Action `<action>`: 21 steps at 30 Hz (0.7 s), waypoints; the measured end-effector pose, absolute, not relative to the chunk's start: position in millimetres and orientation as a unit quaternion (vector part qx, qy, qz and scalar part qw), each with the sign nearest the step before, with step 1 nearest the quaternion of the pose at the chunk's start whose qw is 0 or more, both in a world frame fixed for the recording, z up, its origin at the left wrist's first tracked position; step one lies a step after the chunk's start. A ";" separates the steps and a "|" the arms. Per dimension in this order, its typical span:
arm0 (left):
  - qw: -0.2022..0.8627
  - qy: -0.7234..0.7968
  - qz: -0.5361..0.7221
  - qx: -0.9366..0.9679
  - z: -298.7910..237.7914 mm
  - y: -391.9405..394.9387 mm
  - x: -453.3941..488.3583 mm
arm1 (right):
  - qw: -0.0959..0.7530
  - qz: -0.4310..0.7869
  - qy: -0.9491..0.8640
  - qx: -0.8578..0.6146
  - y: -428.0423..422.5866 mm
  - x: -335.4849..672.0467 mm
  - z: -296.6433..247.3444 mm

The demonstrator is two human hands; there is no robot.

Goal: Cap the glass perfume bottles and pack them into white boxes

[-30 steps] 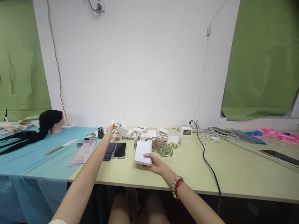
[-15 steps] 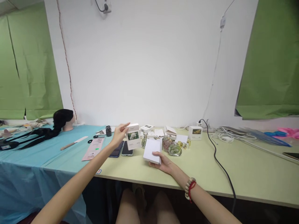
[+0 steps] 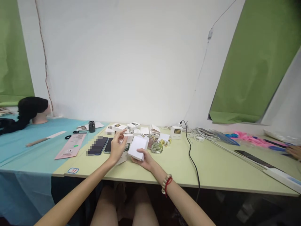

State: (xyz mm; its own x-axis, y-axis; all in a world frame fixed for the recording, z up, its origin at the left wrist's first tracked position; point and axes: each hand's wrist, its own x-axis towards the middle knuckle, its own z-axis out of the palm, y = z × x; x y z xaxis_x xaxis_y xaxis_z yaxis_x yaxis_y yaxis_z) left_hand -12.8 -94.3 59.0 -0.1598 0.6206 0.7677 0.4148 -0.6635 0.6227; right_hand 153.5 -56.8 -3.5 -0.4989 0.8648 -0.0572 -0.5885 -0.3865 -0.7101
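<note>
My right hand point(image 3: 145, 159) grips a plain white box point(image 3: 138, 147), thumb on its face and fingers beneath. Close on its left is my left hand point(image 3: 118, 146), its thumb and fingers closed at the edge of a white printed box sleeve point(image 3: 121, 159) with a flower picture. Part of this sleeve is hidden behind the hand and the box; the exact finger contact is hard to see. Behind the white box stand clear, rounded glass-like ornaments point(image 3: 156, 147) and small gold pieces point(image 3: 166, 142).
Small white boxes point(image 3: 118, 126) line the back. Two phones point(image 3: 97, 146) lie left, beside a pink packet point(image 3: 71, 146) and a knife point(image 3: 47, 138). A black jar point(image 3: 92, 126) stands behind. A black cable point(image 3: 191, 157) crosses the table. Another person's hand point(image 3: 293, 152) shows far right.
The view has turned to the right. My left hand has brought the printed sleeve lower and closer to the white box, which my right hand still holds.
</note>
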 end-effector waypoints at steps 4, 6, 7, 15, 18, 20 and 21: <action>0.076 0.391 0.597 0.696 60.8 -115.1 -8.3 | 0.449 0.800 -0.336 -0.212 -56.7 154.6 -3.8; 0.069 0.394 0.573 0.715 59.7 -121.6 -9.9 | 0.439 0.804 -0.344 -0.207 -57.7 154.7 -3.3; 0.067 0.396 0.568 0.719 59.0 -124.1 -11.8 | 0.435 0.805 -0.347 -0.205 -58.5 154.7 -2.9; 0.027 0.460 0.580 0.672 39.0 -126.8 -32.9 | 0.446 0.795 -0.344 -0.226 -63.4 153.7 -2.4; 0.134 0.462 0.606 0.634 16.2 -117.8 -31.5 | 0.448 0.792 -0.345 -0.229 -62.9 153.3 -3.6; 0.231 0.427 0.610 0.626 3.6 -112.1 -28.3 | 0.450 0.788 -0.347 -0.236 -61.8 153.2 -4.6; 0.268 0.407 0.596 0.639 -0.6 -110.0 -26.9 | 0.447 0.788 -0.349 -0.239 -61.2 153.2 -4.9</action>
State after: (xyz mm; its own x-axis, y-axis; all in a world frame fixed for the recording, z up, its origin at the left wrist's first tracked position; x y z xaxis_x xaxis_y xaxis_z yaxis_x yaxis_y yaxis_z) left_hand -26.9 -110.0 -0.6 -0.0400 0.8386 0.5432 0.2008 -0.5258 0.8266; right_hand 153.2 -61.2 -4.9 -0.4854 0.8719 -0.0649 -0.5381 -0.3565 -0.7638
